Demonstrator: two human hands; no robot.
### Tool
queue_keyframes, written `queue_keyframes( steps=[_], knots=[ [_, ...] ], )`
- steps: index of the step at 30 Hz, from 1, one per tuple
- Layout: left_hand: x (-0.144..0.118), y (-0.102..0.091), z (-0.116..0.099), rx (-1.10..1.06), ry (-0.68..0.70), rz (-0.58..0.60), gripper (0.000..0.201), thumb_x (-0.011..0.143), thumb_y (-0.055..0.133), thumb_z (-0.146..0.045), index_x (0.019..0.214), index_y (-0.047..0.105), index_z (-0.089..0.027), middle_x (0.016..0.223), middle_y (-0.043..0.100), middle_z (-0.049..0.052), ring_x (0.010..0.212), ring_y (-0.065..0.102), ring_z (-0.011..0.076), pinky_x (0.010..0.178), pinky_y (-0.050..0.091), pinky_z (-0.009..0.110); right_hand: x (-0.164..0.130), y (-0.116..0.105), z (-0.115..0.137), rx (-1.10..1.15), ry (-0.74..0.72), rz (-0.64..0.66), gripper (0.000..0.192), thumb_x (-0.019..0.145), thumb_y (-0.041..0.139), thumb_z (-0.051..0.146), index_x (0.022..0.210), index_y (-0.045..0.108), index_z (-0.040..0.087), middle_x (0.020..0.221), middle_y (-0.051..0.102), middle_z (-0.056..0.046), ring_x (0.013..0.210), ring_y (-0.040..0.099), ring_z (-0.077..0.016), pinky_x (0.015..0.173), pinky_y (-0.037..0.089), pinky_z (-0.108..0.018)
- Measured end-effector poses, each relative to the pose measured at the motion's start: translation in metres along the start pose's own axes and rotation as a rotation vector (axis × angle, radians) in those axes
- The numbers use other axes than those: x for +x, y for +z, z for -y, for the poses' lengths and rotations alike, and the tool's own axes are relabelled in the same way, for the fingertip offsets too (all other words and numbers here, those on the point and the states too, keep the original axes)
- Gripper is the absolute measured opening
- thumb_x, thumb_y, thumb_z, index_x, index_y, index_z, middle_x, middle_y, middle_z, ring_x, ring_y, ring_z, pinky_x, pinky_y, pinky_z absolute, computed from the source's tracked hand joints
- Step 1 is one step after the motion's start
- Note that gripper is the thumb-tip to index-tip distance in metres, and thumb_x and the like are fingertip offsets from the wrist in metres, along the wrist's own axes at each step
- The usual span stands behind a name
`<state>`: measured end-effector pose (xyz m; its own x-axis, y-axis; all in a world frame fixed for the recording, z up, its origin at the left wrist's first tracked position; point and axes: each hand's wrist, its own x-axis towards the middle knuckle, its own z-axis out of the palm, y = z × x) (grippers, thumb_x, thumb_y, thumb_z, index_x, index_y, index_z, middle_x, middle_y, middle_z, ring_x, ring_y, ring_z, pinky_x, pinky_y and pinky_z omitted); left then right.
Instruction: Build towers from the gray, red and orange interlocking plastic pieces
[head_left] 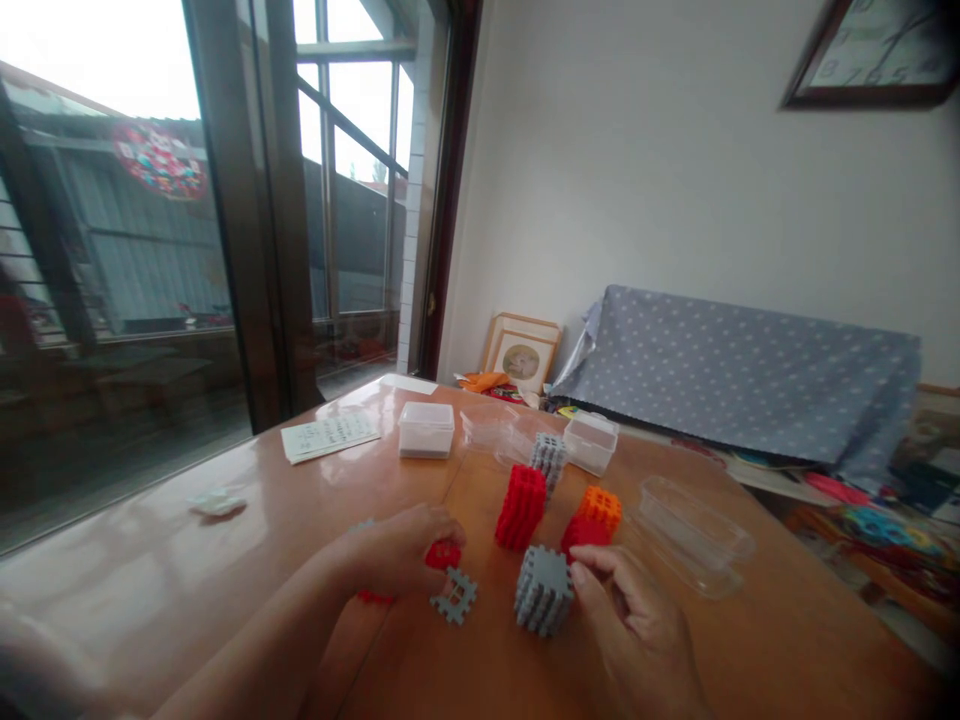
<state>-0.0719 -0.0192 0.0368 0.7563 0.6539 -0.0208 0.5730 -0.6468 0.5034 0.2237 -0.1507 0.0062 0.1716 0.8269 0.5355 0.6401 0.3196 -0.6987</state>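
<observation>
Grey block cube (543, 590) is resting on the table (787, 630), the right hand (637, 630) touching its side with loosely curled fingers while the left hand (401, 550) is pinching a red piece (444, 554) beside a flat grey tile (454, 595), likely awaiting careful alignment.

Both bare forearms reach in from the lower edge of the frame, angling toward each other over the middle. The left hand (397, 550) lies palm down, knuckles up, its fingers curled loosely inward with the fingertips tucked toward the right, and the forearm stretches back to the lower left corner. The right hand (634, 625) sits lower and nearer, back of the hand facing up, with the thumb and forefinger extended forward and the other fingers bent beneath.
</observation>
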Motion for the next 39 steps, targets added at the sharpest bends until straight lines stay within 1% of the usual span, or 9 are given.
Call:
queue_keyframes(
  steps=[4,7,9,12,15,19,26,32,39],
  knots=[
    [-0.003,-0.012,0.012,0.064,-0.174,-0.166,0.028,0.081,0.053,-0.021,0.105,0.068,-0.02,0.108,0.068,0.007,0.1,0.062,0.0237,0.087,0.048,0.034,-0.001,0.0,0.005,0.01,0.005,-0.02,0.022,0.099,0.058,0.042,0.103,0.072,0.026,0.099,0.072,-0.003,0.091,0.068,-0.02,0.08,0.052,-0.028],
    [-0.006,-0.018,0.017,0.061,-0.262,-0.155,0.025,0.081,0.055,-0.023,0.103,0.067,-0.018,0.106,0.068,0.006,0.097,0.063,0.0235,0.084,0.049,0.033,-0.002,0.0,0.007,0.001,0.021,-0.027,0.022,0.099,0.058,0.043,0.101,0.072,0.026,0.098,0.073,-0.003,0.09,0.068,-0.0198,0.08,0.052,-0.027],
    [-0.006,-0.015,0.01,0.03,-0.202,-0.074,0.029,0.079,0.061,-0.028,0.106,0.068,-0.02,0.107,0.069,0.005,0.097,0.063,0.0235,0.083,0.049,0.033,-0.003,0.0,0.009,0.011,0.014,-0.021,0.023,0.099,0.057,0.043,0.099,0.072,0.025,0.096,0.073,-0.003,0.088,0.069,-0.0195,0.079,0.052,-0.026],
    [-0.003,-0.005,-0.011,0.066,-0.014,0.05,0.041,0.071,0.074,-0.032,0.111,0.07,-0.025,0.11,0.069,0.003,0.102,0.063,0.0256,0.089,0.049,0.034,-0.003,0.002,0.01,0.028,-0.01,-0.01,0.024,0.1,0.056,0.043,0.097,0.072,0.025,0.092,0.073,-0.003,0.084,0.069,-0.0191,0.077,0.052,-0.026],
    [0.0,0.005,-0.03,0.141,0.084,0.094,0.046,0.067,0.08,-0.033,0.111,0.071,-0.026,0.113,0.067,0.005,0.106,0.062,0.0287,0.092,0.05,0.037,-0.002,0.003,0.013,0.022,-0.009,-0.013,0.027,0.1,0.054,0.044,0.095,0.072,0.024,0.089,0.072,-0.004,0.082,0.068,-0.0196,0.074,0.053,-0.026],
    [0.001,0.012,-0.038,0.234,0.066,0.095,0.041,0.064,0.082,-0.033,0.104,0.073,-0.025,0.111,0.065,0.008,0.105,0.061,0.0317,0.095,0.05,0.045,-0.001,0.004,0.015,0.02,-0.014,-0.016,0.029,0.1,0.053,0.044,0.093,0.072,0.023,0.085,0.072,-0.005,0.078,0.068,-0.0206,0.071,0.053,-0.027],
    [0.004,0.015,-0.036,0.266,0.051,0.083,0.039,0.064,0.08,-0.029,0.101,0.072,-0.022,0.111,0.064,0.009,0.105,0.06,0.0316,0.094,0.051,0.045,-0.003,0.01,0.012,0.039,-0.007,-0.007,0.028,0.101,0.052,0.042,0.091,0.071,0.024,0.085,0.07,-0.004,0.079,0.067,-0.0202,0.073,0.052,-0.028],
    [0.007,0.017,-0.032,0.257,0.032,0.084,0.054,0.06,0.086,-0.038,0.11,0.07,-0.025,0.116,0.063,0.009,0.108,0.058,0.0332,0.097,0.049,0.047,-0.001,0.01,0.016,0.046,-0.012,0.007,0.028,0.101,0.052,0.043,0.089,0.07,0.024,0.083,0.069,-0.003,0.077,0.066,-0.0197,0.072,0.051,-0.028],
    [0.008,0.016,-0.033,0.25,0.006,0.078,0.052,0.058,0.086,-0.039,0.105,0.069,-0.022,0.115,0.064,0.01,0.108,0.058,0.0343,0.094,0.048,0.046,-0.001,0.011,0.019,0.058,-0.018,-0.004,0.028,0.101,0.052,0.042,0.088,0.07,0.024,0.081,0.069,-0.003,0.075,0.066,-0.0191,0.07,0.051,-0.027]
  ],
)
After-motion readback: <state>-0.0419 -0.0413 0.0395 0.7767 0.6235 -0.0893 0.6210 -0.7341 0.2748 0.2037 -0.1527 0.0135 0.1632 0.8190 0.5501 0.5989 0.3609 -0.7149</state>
